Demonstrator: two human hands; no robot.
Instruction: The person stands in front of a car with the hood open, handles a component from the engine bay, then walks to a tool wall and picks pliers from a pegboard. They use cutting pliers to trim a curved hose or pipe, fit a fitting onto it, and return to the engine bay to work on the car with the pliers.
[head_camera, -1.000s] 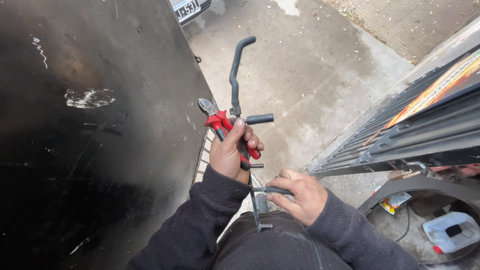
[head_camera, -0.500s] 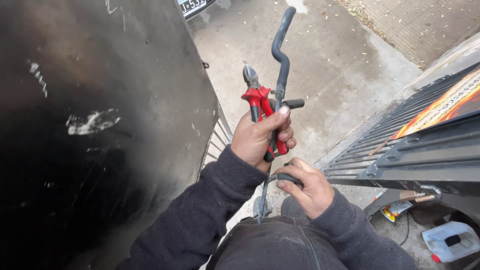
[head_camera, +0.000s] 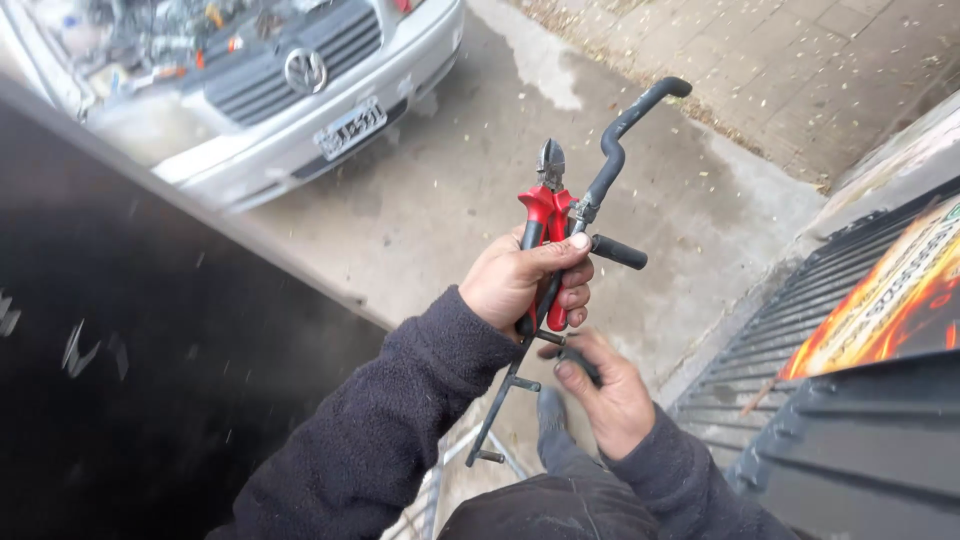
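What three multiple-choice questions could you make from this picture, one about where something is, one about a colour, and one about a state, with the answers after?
1. Where is the silver car?
A. Upper left, on the concrete
B. Lower right, behind the grille
C. Under the sleeves

2. What colour are the handles of the cutting pliers?
A. Yellow
B. Red
C. Blue

3. How is the left hand holding things?
A. Open and empty
B. Resting flat on the black panel
C. Closed around the pliers and the black hose assembly together

Answers:
1. A, its front end and bumper fill the upper left corner.
2. B, red handles show above the fingers, with grey jaws on top.
3. C, the fingers wrap both in one grip, while the right hand holds the lower end of the assembly.
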